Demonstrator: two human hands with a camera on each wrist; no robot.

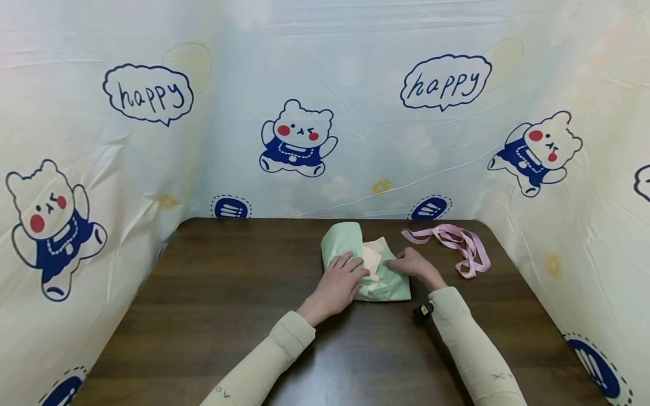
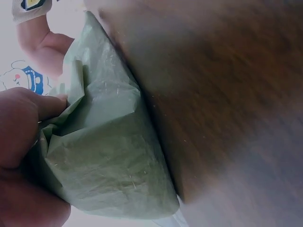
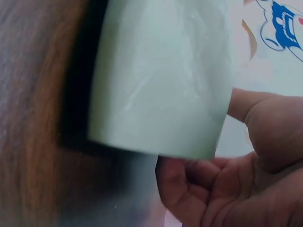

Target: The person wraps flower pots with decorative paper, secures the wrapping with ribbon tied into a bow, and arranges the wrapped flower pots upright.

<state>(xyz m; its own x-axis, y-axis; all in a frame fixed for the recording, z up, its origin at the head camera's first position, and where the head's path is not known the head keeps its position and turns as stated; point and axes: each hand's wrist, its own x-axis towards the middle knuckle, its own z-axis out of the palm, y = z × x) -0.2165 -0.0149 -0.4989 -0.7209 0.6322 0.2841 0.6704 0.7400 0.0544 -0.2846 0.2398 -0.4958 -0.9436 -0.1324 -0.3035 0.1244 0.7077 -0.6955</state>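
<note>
A package of light green wrapping paper (image 1: 341,238) lies at the back of the table, right of centre, with a cream patch (image 1: 371,260) showing between its folds. Across its left side rests my left hand (image 1: 339,285), fingers spread over the paper. In the left wrist view, creased green paper (image 2: 109,156) stands up from the table beside that hand. At the package's right side, my right hand (image 1: 413,265) pinches the paper. The right wrist view shows the thumb (image 3: 248,101) at one side of the green paper (image 3: 161,90) and curled fingers at its lower edge.
A loose pink ribbon (image 1: 469,248) lies in loops on the brown wooden table (image 1: 228,293), to the right of the package. A printed curtain (image 1: 355,73) encloses the table at the back and sides. A small black device (image 1: 422,312) sits by my right cuff.
</note>
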